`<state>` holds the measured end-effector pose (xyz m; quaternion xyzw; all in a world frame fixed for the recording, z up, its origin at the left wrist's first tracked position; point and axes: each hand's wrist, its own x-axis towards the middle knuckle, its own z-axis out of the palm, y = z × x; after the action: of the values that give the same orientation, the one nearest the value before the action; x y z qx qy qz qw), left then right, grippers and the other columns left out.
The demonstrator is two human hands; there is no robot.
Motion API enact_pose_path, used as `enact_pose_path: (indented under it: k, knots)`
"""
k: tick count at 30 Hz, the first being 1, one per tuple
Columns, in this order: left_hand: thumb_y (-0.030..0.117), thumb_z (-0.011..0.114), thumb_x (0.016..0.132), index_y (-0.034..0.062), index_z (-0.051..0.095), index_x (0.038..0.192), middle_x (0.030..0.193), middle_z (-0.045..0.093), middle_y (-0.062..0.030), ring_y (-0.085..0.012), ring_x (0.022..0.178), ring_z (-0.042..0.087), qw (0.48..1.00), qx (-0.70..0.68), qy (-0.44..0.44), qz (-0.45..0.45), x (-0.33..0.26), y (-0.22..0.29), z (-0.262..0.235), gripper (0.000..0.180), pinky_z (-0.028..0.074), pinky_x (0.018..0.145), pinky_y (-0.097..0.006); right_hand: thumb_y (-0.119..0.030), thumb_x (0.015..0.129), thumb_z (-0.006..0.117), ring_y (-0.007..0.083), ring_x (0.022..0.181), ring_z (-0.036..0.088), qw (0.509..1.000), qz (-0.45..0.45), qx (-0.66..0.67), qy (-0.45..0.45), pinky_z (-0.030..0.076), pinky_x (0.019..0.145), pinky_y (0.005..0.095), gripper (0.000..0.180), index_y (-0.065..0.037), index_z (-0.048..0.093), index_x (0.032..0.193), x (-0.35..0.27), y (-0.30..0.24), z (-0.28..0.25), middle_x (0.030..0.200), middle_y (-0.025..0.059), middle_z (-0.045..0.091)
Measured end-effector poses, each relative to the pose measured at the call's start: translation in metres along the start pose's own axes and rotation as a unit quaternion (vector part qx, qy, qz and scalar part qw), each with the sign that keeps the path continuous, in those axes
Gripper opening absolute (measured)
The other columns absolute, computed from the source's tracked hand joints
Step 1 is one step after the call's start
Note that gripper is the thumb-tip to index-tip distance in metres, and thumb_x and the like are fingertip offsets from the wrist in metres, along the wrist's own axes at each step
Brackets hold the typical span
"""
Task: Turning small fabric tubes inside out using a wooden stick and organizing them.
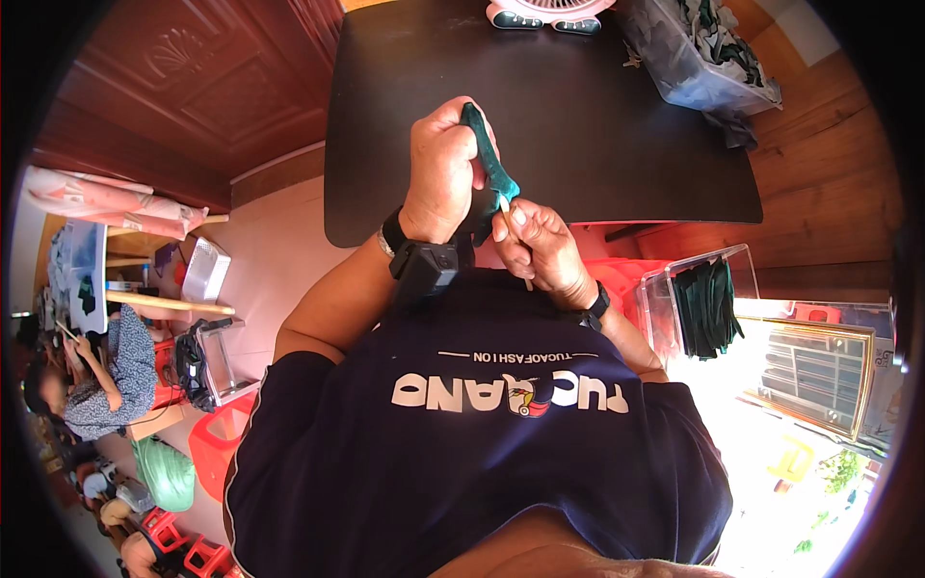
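Note:
My left hand (443,171) is closed around a narrow dark green piece of fabric (489,154), velvety in look, which runs down from the fist toward my other hand. My right hand (541,246) pinches a thin, pale wooden stick (508,214) between thumb and fingers. The stick's upper end meets the lower end of the green fabric; whether it goes inside cannot be made out. Both hands are held in front of my chest, at the near edge of the black table (578,116).
A pink fan (551,12) stands at the table's far edge. A clear bin (708,72) of green and grey cloth sits at the far right. Beside my right arm, dark green strips (708,306) hang over a clear container (659,308). Another person (111,371) works at far left, near red stools (217,438).

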<state>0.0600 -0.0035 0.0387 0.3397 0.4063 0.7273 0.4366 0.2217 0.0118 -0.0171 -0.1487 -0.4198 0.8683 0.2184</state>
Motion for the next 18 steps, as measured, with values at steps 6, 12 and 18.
enact_pose_path:
  k: [6,12,18]
  knots:
    - [-0.001,0.041,0.071,0.003,0.048,0.067,0.062,0.051,-0.0091,-0.0198,0.052,0.051,0.998,-0.042,-0.001,0.044,0.016,0.009,-0.012,0.009,0.04,0.048,-0.027,-0.029,0.098,0.048,0.0035,0.046,0.026,0.981,-0.06,-0.178,0.044,0.02,0.041,0.0204,0.029,-0.003,0.058,0.088,0.007,-0.005,-0.006,0.054,-0.0052,0.036]
    - [-0.002,0.04,0.072,0.0018,0.049,0.07,0.064,0.053,-0.0105,-0.0221,0.057,0.056,0.998,-0.061,0.008,0.02,0.008,0.003,-0.006,0.01,0.043,0.053,-0.03,-0.024,0.097,0.053,0.0028,0.049,0.034,0.963,-0.153,-0.202,0.088,0.028,0.045,0.0199,0.025,-0.002,0.058,0.085,0.01,-0.002,-0.002,0.056,-0.0058,0.042]
    - [-0.003,0.039,0.068,0.0007,0.05,0.07,0.064,0.054,-0.0108,-0.0226,0.057,0.057,0.998,-0.069,-0.004,0.014,0.007,-0.015,-0.003,0.012,0.042,0.052,-0.028,-0.024,0.097,0.053,0.0026,0.054,0.035,0.976,-0.117,-0.163,0.087,0.03,0.05,0.0189,0.025,-0.002,0.059,0.087,0.009,0.002,-0.003,0.06,-0.0056,0.043]
